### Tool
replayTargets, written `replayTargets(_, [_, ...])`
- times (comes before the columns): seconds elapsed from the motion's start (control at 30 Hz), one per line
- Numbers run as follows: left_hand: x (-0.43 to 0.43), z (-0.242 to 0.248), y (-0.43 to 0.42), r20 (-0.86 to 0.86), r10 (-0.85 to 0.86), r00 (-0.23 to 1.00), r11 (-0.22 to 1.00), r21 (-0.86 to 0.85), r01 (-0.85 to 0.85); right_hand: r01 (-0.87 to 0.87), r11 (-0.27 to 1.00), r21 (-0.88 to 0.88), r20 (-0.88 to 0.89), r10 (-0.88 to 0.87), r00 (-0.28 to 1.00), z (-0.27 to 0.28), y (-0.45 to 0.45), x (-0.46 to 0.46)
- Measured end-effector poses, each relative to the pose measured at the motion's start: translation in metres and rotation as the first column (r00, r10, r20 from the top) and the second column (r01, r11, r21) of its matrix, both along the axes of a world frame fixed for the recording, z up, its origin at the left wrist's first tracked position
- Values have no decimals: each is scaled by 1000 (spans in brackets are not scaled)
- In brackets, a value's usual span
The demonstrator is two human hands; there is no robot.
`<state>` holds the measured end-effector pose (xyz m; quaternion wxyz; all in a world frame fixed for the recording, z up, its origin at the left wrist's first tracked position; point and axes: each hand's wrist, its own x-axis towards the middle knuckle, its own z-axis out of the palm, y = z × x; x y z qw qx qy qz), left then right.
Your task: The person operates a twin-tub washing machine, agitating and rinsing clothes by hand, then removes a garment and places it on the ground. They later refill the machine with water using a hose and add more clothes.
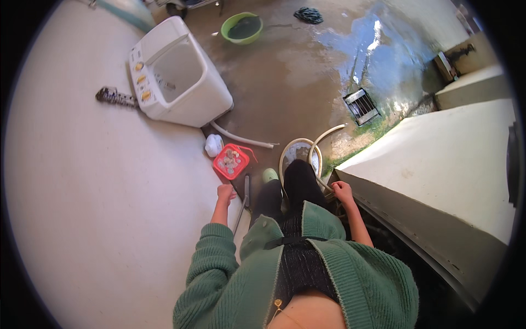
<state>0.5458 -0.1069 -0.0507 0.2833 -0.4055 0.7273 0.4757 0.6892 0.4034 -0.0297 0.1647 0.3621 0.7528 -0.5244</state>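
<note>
My left hand [226, 193] is partly curled beside the white wall, and I see nothing held in it. Near it, a tool with a grey head [247, 191] and a thin handle leans by the wall. My right hand [342, 191] touches or holds a cream hose [324, 137] low at my right side; its grip is not clear. The hose arches over a round basin [282, 158] at my feet, with foamy water inside. Left of my feet are a red container [222, 172] of clothes pegs or similar small pieces and a white plastic bottle [214, 145].
A twin-tub washing machine [213, 94] stands by the left wall, its drain hose [242, 140] on the wet floor. Further off are a green basin [232, 39], a dark cloth bundle [308, 15] and a metal floor drain [361, 107]. A pale ledge [435, 164] borders my right.
</note>
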Motion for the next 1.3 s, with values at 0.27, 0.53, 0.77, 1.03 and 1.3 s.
replayTargets(0.27, [-199, 15, 86, 157, -182, 971, 940, 318, 124, 240, 960, 143, 212, -266, 940, -77, 26, -31])
replayTargets(0.53, [-440, 36, 166, 262, -470, 843, 880, 70, 470, 812, 580, -64, 355, -748, 562, -114, 41, -166])
replayTargets(0.77, [-634, 17, 356, 126, -791, 599, 598, -45, 800, 844, 526, 102, 340, -816, 468, -187, 51, -245])
replayTargets(1.03, [-696, -84, 598, 6, -998, 63, 64, 70, 995, 921, 349, 172, 437, -865, 246, -320, 59, -317])
replayTargets(1.3, [-671, -201, 695, 60, -943, -328, -322, 92, 942, 796, 393, 461, 442, -879, 179, -504, 70, -330])
